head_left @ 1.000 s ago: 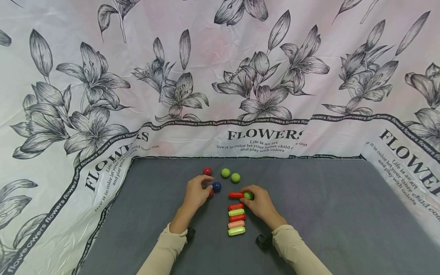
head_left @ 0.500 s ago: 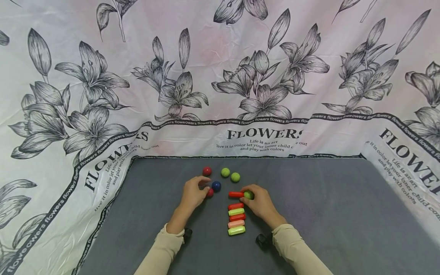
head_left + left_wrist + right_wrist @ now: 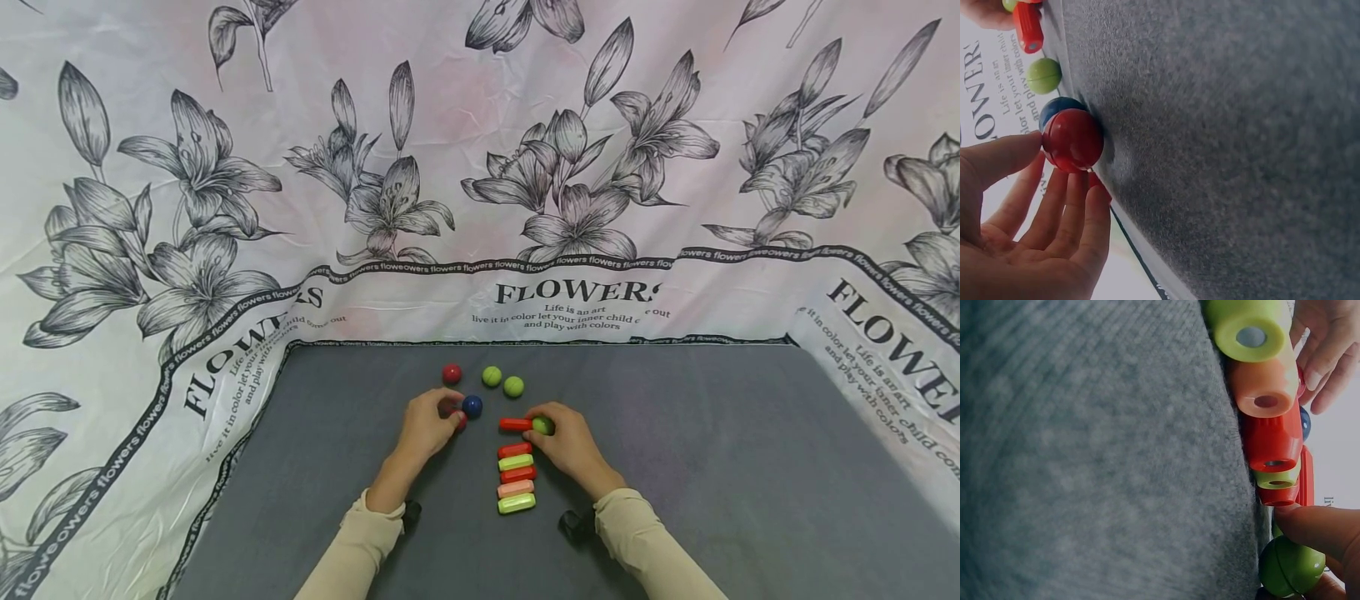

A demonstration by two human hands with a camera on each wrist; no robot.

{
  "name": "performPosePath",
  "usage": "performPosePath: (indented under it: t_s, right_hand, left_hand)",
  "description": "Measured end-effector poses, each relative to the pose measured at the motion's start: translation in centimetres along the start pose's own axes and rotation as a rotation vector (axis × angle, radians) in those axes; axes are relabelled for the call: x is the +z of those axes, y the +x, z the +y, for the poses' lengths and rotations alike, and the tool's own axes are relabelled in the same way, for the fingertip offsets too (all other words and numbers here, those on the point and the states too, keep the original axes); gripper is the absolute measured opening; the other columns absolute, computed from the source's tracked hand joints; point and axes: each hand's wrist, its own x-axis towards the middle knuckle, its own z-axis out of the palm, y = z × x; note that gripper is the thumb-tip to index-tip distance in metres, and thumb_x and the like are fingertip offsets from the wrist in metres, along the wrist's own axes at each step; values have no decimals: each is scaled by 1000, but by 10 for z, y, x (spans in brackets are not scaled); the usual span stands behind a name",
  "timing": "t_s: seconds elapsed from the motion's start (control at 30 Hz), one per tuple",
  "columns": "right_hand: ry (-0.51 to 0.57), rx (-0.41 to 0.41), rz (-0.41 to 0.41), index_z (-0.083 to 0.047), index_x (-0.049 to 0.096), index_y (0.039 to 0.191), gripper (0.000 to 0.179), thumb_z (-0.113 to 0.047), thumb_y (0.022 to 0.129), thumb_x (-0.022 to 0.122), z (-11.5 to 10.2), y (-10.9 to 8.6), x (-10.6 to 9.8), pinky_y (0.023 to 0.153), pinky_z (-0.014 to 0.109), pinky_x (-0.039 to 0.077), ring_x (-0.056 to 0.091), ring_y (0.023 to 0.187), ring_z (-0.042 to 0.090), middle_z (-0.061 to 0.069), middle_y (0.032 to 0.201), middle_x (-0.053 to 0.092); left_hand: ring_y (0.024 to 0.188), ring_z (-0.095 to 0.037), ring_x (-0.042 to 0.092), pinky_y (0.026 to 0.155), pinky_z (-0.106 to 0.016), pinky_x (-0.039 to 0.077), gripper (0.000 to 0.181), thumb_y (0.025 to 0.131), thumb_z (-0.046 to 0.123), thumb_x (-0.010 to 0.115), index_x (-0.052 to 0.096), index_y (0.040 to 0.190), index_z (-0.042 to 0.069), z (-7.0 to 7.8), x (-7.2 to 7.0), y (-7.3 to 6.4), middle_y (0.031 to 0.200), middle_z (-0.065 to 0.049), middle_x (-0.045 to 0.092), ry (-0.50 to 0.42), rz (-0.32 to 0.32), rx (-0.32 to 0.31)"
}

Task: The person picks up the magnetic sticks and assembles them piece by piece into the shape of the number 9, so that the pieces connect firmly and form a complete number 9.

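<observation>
While left fingers [image 3: 1095, 219] pinch a red ball [image 3: 1077, 140], a blue ball [image 3: 472, 406] sits beside it; right fingers [image 3: 551, 410] grip a green ball [image 3: 1292, 567].

Head view forward and down, wrist views close, tilted, all sharing both hands [image 3: 426, 425] [image 3: 566, 440]

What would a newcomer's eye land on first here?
Probably the white fabric backdrop with black flower drawings, filling the head view's upper part. Next, five red, yellow-green and salmon elongated blocks lie in a row on the grey table. Beyond, the left hand touches a red ball, the right hand pinches a green ball.
</observation>
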Motion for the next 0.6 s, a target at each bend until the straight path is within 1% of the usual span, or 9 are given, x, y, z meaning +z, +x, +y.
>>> performPosePath:
  t_s: [0.1,0.23,0.3,0.47,0.6]
  right_hand:
    - [1,2,2,-13,75,102,21,-12,82,82,0,0,0,83,37,51,64,92,18,4,103,73]
    - [4,4,4,-13,75,103,21,-12,82,82,1,0,1,83,37,50,64,92,18,4,103,73]
    - [6,3,6,-13,75,102,22,-12,82,82,0,0,1,83,36,50,64,91,18,4,103,73]
    - [11,7,4,-13,75,103,23,-13,81,83,0,0,0,83,37,50,64,92,18,5,103,73]
    - [15,18,-5,-13,75,104,23,-14,82,82,1,0,0,85,37,50,64,94,19,5,106,73]
  left_hand:
    - [96,-28,70,88,-46,54,21,83,8,78,77,104,10,1,1,-1,101,-11,76,-3,-15,-13]
    - [98,-27,70,90,-46,53,21,84,9,78,77,105,12,2,3,-2,102,-10,76,-6,-29,-37]
    - [96,-27,70,88,-46,53,21,84,9,78,77,105,11,3,3,-3,102,-11,75,-4,-31,-34]
    - [96,-26,69,88,-46,53,21,84,10,78,77,105,12,4,4,-4,103,-10,75,-11,-42,-50]
    - [94,-24,69,86,-43,54,22,84,12,79,76,106,12,4,6,-5,102,-9,75,0,-45,-51]
